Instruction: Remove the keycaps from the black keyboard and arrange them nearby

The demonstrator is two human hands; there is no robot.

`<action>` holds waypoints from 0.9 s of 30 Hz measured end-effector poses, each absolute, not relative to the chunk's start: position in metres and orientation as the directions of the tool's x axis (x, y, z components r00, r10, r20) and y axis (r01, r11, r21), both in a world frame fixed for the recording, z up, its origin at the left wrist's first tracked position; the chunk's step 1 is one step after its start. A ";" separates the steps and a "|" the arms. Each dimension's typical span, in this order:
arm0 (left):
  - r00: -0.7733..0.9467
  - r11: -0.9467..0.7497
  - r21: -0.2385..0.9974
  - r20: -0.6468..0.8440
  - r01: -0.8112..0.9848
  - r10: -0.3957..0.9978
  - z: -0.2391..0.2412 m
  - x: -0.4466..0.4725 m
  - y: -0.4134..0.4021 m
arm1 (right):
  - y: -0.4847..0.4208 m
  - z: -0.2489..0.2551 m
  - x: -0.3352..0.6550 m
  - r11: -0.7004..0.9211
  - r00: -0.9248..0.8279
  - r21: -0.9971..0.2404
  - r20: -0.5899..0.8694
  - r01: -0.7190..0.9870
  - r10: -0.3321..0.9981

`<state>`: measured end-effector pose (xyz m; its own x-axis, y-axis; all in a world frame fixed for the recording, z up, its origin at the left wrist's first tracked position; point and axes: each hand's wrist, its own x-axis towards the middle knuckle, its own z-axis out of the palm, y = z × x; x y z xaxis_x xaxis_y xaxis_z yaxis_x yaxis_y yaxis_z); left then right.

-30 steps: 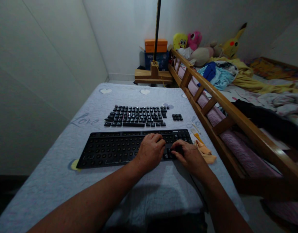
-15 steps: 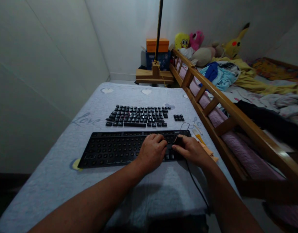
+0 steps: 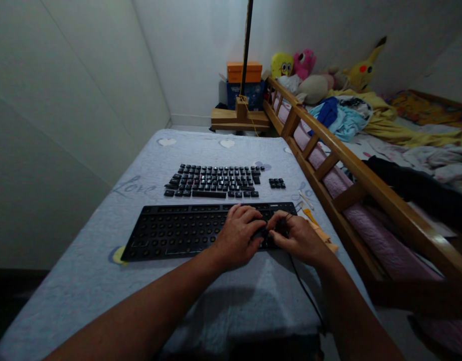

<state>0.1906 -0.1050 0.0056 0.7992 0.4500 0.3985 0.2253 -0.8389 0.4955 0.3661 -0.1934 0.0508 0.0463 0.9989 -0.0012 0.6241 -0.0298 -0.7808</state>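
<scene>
A black keyboard (image 3: 170,230) lies across the bed-like surface, most of its key posts bare. My left hand (image 3: 240,233) rests on its right part, fingers bent and thumb close to the index finger; what lies between them is hidden. Close beside it, my right hand (image 3: 294,233) is closed over the number-key end, thumb and index finger near together. A thin wire keycap puller (image 3: 299,206) sticks out behind its fingers. Beyond the keyboard, loose black keycaps (image 3: 215,178) are laid out in rows, with a small block of keycaps (image 3: 277,183) to their right.
A cotton swab (image 3: 306,199) and orange cloth or paper (image 3: 317,228) lie right of the keyboard. A black cable (image 3: 306,288) runs toward me. A wooden bed rail (image 3: 336,145) borders the right side. A wooden stand (image 3: 240,118) and boxes (image 3: 245,72) are behind.
My right hand has turned its fingertips down to the keys, and the puller's wire has swung right and down. My left thumb and index finger have shifted slightly right.
</scene>
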 end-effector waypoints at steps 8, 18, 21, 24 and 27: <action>0.778 -0.819 0.554 0.445 0.150 0.444 0.002 0.192 -0.101 | -0.195 0.046 0.364 0.032 0.040 -0.797 0.071 0.604 0.997; 0.736 -0.788 0.596 0.463 0.154 0.494 0.007 0.191 -0.100 | -0.194 0.046 0.364 0.178 0.044 -0.742 0.269 0.647 0.962; 0.724 -0.781 0.603 0.463 0.165 0.511 0.007 0.191 -0.100 | -0.194 0.047 0.367 0.199 0.043 -0.713 0.306 0.672 0.951; 0.715 -0.775 0.609 0.463 0.172 0.523 0.007 0.191 -0.100 | -0.194 0.047 0.366 0.161 0.039 -0.675 0.272 0.720 0.962; 0.716 -0.773 0.610 0.459 0.175 0.525 0.007 0.191 -0.100 | -0.194 0.045 0.363 0.139 0.039 -0.635 0.258 0.760 0.965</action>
<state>0.1907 -0.0996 0.0066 0.7163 0.5252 0.4594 0.1750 -0.7725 0.6104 0.3634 -0.1941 0.0453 0.0391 0.9654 0.2578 0.7601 0.1387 -0.6348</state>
